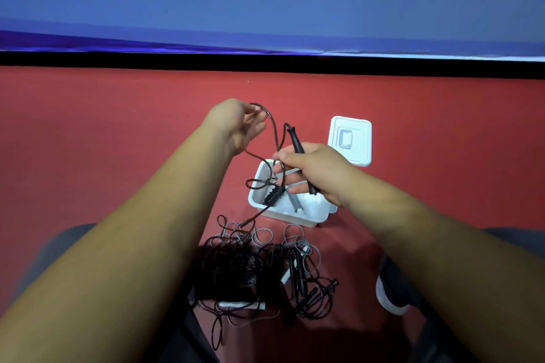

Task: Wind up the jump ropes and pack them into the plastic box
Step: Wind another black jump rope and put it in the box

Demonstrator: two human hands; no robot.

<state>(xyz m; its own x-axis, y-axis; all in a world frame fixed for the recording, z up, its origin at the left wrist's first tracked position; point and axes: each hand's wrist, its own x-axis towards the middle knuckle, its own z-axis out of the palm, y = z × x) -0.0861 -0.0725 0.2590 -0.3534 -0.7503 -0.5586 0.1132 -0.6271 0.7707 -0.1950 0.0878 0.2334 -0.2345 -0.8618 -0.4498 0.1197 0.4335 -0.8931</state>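
Forearms, two, bare: left forearm and right forearm reach up from the lower corners of the frame toward its centre.

Tangle of jump ropes: lower centre, on the red floor. Black and grey cords loop over one another, with a white handle lying at the near edge and dark handles on the right side of the heap.

Shoe: lower right, dark upper with a pale sole, beside the tangle.

Plastic box: white, open, centre of the frame, just beyond the tangle. Inside lie a black ribbed piece and a grey ribbed piece.

Lid: white, flat on the floor just above and right of the box.

Right grip: above the box, fingers curled round a black handle that stands nearly upright, cord end uppermost.

Black cord: leaves the handle top, arcs to the left grip, drops across the box and runs down into the tangle.

Left grip: centre, left of and above the right grip. It pinches the cord at the fingertips, the other fingers loosely curled.

Blue banner: upper frame, with large pale lettering too blurred to read and a black strip below it.
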